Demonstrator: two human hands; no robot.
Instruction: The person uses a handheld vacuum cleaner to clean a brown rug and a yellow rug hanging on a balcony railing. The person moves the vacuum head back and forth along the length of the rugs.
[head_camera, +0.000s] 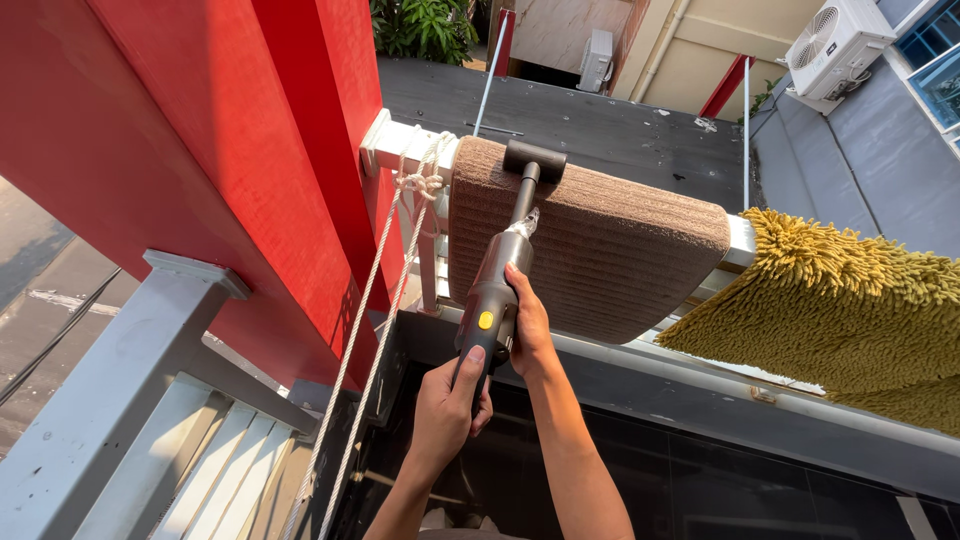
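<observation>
Both forearms are seen coming up from the bottom edge. The left hand (447, 405) is wrapped around the lower grip of a handheld vacuum (492, 300), thumb laid up along the dark body just below a small yellow button (485, 320). The right hand (528, 322) is closed around the vacuum's body a little higher, from the right side, fingers curled behind it and mostly hidden.

The vacuum is held over the railing, roughly centre frame. Its long axis is tilted only slightly off vertical in the picture, handle end low and near, nozzle end high and far, leaning a bit to the right. A grey body, a clear section and a thin black tube are followed upward to a flat black brush head (534, 160), set crosswise to the tube and pressed on the top edge of a brown ribbed mat (590, 245).

The mat is draped over a white railing (400, 145). A white rope (385, 290) is knotted at the railing's left end and hangs down. A shaggy mustard-yellow mat (850, 300) is draped just beside the brown one on the right. A red wall (200, 150) is seen at left.

Beyond, a dark flat roof (600, 120) and a wall-mounted air-conditioner unit (835, 45) are visible.
</observation>
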